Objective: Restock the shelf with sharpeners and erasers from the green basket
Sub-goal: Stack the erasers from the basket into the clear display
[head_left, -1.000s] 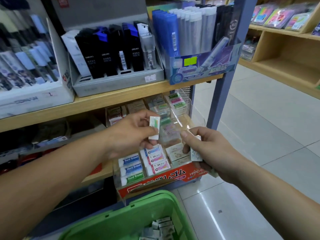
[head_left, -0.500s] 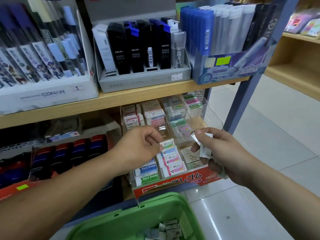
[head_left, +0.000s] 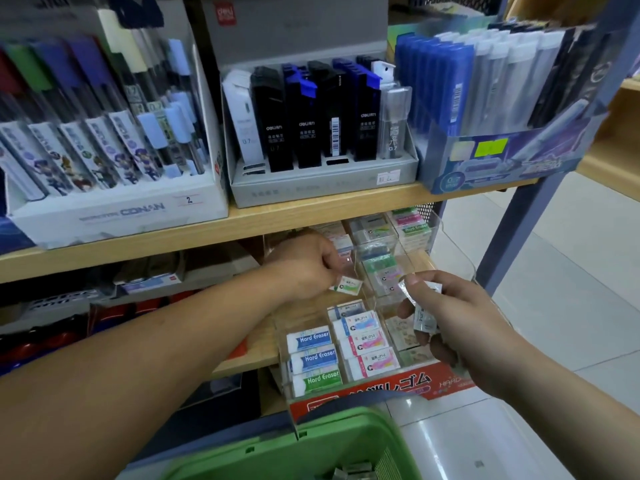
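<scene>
Pinched between thumb and curled fingers of the left hand (head_left: 304, 268): one wrapped eraser with green print (head_left: 348, 284), tilted, just above the middle compartments of the clear acrylic organizer (head_left: 455, 252).

Gripped in the right hand (head_left: 450, 320), fingers curled: a small stack of wrapped erasers (head_left: 425, 318), just beside the organizer's right side.

Stocked in the front compartments: Hard Eraser blocks (head_left: 313, 355) in blue and green sleeves, next to pink-printed erasers (head_left: 369, 344).

Seated on the lower wooden shelf (head_left: 256, 337): the organizer.

Directly below, at the bottom edge: green basket (head_left: 311, 455), holding small grey items too blurred to identify.
</scene>
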{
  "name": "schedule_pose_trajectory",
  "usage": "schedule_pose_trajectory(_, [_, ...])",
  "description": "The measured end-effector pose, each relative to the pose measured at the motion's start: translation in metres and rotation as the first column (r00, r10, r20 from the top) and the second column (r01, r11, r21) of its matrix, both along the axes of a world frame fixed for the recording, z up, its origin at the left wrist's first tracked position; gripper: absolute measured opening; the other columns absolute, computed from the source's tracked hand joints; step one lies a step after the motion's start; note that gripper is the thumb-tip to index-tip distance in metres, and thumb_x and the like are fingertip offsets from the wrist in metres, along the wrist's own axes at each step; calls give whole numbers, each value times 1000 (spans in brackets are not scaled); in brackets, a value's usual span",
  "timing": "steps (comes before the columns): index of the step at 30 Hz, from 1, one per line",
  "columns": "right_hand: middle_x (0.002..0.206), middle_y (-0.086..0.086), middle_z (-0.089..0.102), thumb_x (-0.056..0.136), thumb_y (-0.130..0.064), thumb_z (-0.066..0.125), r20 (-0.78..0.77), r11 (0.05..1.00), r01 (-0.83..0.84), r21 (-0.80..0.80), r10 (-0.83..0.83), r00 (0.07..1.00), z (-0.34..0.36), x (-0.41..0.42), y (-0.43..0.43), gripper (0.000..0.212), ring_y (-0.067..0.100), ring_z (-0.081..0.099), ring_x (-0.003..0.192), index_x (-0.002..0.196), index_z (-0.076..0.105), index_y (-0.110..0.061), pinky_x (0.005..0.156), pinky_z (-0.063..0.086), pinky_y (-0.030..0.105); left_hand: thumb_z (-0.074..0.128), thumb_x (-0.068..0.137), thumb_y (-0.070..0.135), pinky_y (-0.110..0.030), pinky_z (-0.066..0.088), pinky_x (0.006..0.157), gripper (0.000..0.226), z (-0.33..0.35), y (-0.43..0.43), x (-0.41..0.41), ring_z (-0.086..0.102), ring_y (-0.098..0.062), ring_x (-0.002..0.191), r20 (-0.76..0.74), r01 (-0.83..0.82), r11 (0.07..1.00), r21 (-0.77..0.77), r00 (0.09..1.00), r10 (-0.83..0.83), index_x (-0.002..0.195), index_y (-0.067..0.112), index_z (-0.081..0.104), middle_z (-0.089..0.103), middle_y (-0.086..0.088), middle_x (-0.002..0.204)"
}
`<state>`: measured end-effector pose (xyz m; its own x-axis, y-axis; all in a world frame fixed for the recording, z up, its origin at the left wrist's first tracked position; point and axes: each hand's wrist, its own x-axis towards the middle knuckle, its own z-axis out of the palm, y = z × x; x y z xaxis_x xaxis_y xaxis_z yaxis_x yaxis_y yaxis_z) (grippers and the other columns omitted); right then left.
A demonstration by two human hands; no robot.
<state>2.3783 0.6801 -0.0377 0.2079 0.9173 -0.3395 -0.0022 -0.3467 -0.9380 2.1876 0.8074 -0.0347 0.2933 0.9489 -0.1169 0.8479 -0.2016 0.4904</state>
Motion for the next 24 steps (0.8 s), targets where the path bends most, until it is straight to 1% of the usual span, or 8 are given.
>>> schedule_pose_trajectory(3, [66,0,73,105,-40,58,-21,1000,-12,-12,12,1000,1,0,1,29,9,52,34,115,68,-15,33,33,19,77,90,31,-29,57,83,8,-4,4,2,66,-10,94,-142,106,994,-22,984,-108,82,34,77,69,19,90])
schedule_pose_trajectory(5, [65,2,72,105,-38,58,-42,1000,-24,-14,24,999,-1,2,2,28,10,51,34,115,69,-14,34,31,18,68,96,39,-32,58,81,18,-4,4,2,67,-13,88,-229,205,977,-64,950,-214,88,27,80,72,12,88])
schedule_pose_trajectory(9, [85,15,71,107,-32,53,-192,999,-44,-18,39,981,-8,6,9,31,19,51,49,122,67,-9,44,26,23,60,101,34,-37,58,92,20,-1,0,-4,67,-15,100,-191,259,965,-36,946,-261,105,27,79,74,10,109])
schedule_pose_trajectory(11, [90,19,67,106,-27,48,-274,998,-69,-9,64,960,-10,7,11,32,22,49,51,126,63,-7,43,24,22,60,102,27,-26,54,91,21,2,-5,-5,64,-12,106,-105,229,973,39,969,-224,114,26,77,70,13,113])
schedule_pose_trajectory(13, [91,22,65,103,-18,42,-329,996,-90,-3,85,941,-11,5,12,32,24,47,53,128,61,-8,41,21,22,63,101,26,-16,50,77,18,7,-16,-4,66,-6,97,100,175,984,39,979,-178,114,27,76,67,18,103])
schedule_pose_trajectory(16, [93,28,68,97,-4,43,-300,991,-132,35,137,944,-10,2,11,34,27,48,54,127,58,-5,41,19,23,66,99,36,-17,53,61,17,18,-37,2,66,-2,67,409,248,954,-169,898,-161,112,28,74,73,9,100])
schedule_pose_trajectory(21, [97,26,73,100,-2,54,-250,981,-171,88,187,950,-10,1,7,26,26,58,58,123,66,-4,40,26,25,72,96,20,-19,43,46,15,18,-48,2,60,-8,59,569,232,925,-300,822,-22,111,17,74,74,-1,86])
schedule_pose_trajectory(24, [95,24,74,102,-8,59,-193,985,-135,104,153,969,-11,1,6,22,26,64,67,118,74,-8,41,34,25,72,96,21,-17,45,48,11,21,-46,-7,60,3,61,525,207,936,-285,851,-28,106,18,75,70,8,83])
